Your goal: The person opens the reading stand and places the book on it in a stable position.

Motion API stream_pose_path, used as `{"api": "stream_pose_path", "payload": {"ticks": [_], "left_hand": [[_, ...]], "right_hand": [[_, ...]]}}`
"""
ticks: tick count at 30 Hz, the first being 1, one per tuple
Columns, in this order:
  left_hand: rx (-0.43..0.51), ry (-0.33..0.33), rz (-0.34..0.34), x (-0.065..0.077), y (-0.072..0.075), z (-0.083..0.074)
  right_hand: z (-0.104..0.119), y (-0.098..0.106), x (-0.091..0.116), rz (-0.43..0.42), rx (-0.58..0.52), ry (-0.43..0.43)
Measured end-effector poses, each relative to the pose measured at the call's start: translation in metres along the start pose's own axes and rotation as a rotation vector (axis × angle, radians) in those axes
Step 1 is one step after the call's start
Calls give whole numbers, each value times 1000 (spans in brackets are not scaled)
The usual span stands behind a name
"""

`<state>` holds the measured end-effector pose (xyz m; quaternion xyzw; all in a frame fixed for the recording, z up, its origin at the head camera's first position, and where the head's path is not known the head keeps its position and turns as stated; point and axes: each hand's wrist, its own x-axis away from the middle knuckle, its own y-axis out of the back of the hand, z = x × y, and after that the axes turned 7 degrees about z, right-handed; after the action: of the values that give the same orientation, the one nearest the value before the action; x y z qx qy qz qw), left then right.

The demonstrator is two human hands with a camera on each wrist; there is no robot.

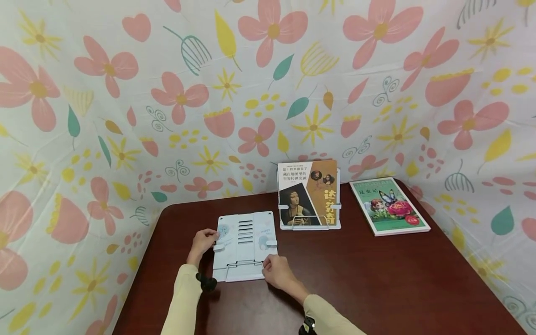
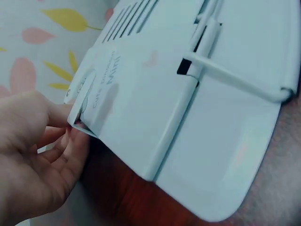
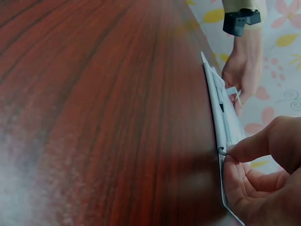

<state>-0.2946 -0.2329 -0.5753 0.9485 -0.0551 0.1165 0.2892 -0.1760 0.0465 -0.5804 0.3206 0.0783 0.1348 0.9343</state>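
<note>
A pale metal book stand (image 1: 244,246) lies folded nearly flat over the dark table, with slots down its middle and a wire page holder (image 2: 235,77) across its lower part. At its left edge, beside the small side clip (image 2: 82,106), my left hand (image 1: 204,242) grips the stand, thumb above and fingers below. My right hand (image 1: 278,271) pinches the lower right corner, thumb and fingertips meeting by the end of the wire. Seen from the right wrist, the stand (image 3: 218,103) shows edge-on, and the left hand (image 3: 244,66) appears beyond it.
Behind and to the right, another stand (image 1: 310,228) holds an upright book (image 1: 307,193) with a painted portrait on its cover. A green-covered book (image 1: 389,204) lies flat farther right. Flowered cloth (image 1: 259,93) hangs around the dark wooden table (image 1: 356,279).
</note>
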Motion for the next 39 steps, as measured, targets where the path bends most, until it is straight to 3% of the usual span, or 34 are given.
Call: {"api": "stream_pose_path", "payload": {"ticks": [7,16,26,39], "left_hand": [[37,-10,-13,4,-1,3],[199,35,19,7,-8,1],[222,59,30,7,-11,-1],[223,71,10,8,-11,1]], "right_hand": [[-2,4,5,-12,44,-10],[-4,12,15,2,48,-7],[-9,17,17,20,98,69],[-18,14,24,40,-60,187]]}}
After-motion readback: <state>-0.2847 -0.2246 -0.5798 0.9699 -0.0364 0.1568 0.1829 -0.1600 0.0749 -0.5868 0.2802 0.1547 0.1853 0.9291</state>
